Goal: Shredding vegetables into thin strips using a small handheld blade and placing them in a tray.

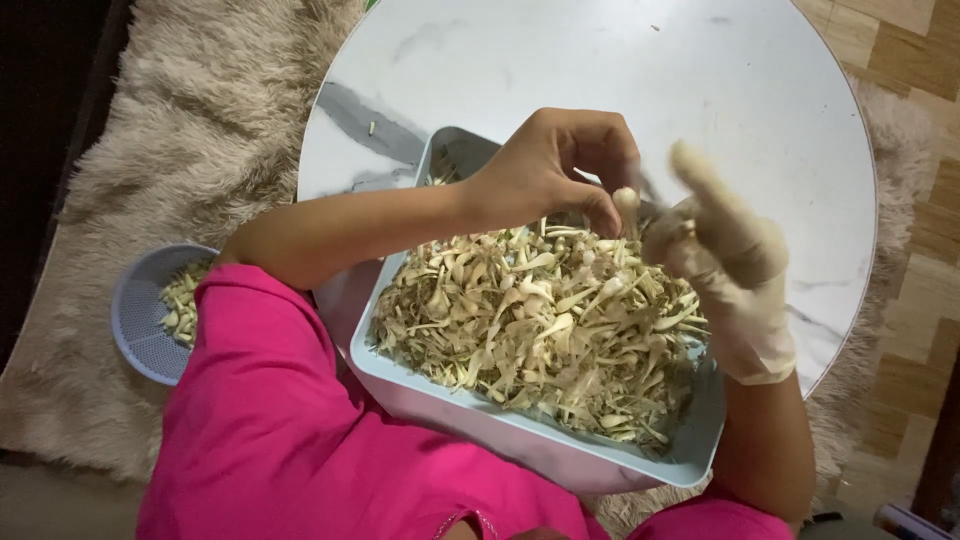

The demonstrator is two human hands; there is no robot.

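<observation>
- Our left hand (545, 170), bare, hangs over the far end of the tray with its fingers curled together, thumb and forefinger pinched on a small pale mushroom piece (627, 200).
- Our right hand (722, 250), in a cream glove, sits just beside it; the forefinger sticks up and blurs, the other fingers fold in. We cannot tell whether it grips anything.
- Both hands meet above the pale blue rectangular tray (520, 425), which is heaped almost to the rim with beige mushroom trimmings (545, 320), stringy stems and small caps tangled together.
- The tray's near edge overhangs the table toward our lap; its far corner rests on the tabletop.
- The round white marble-look table (720, 90) has a wide bare stretch beyond and to the right of the hands, with a grey vein near the tray's far left corner.
- At our left, down on the shaggy beige rug (190, 130), stands a small blue-grey perforated basket (140, 320) holding a few of the same pieces, well apart from the tray.
- Our pink sleeve (270, 420) covers the foreground.
- Wooden parquet floor (925, 200) shows past the table's right edge.
- We see no packages, labels or signs.
</observation>
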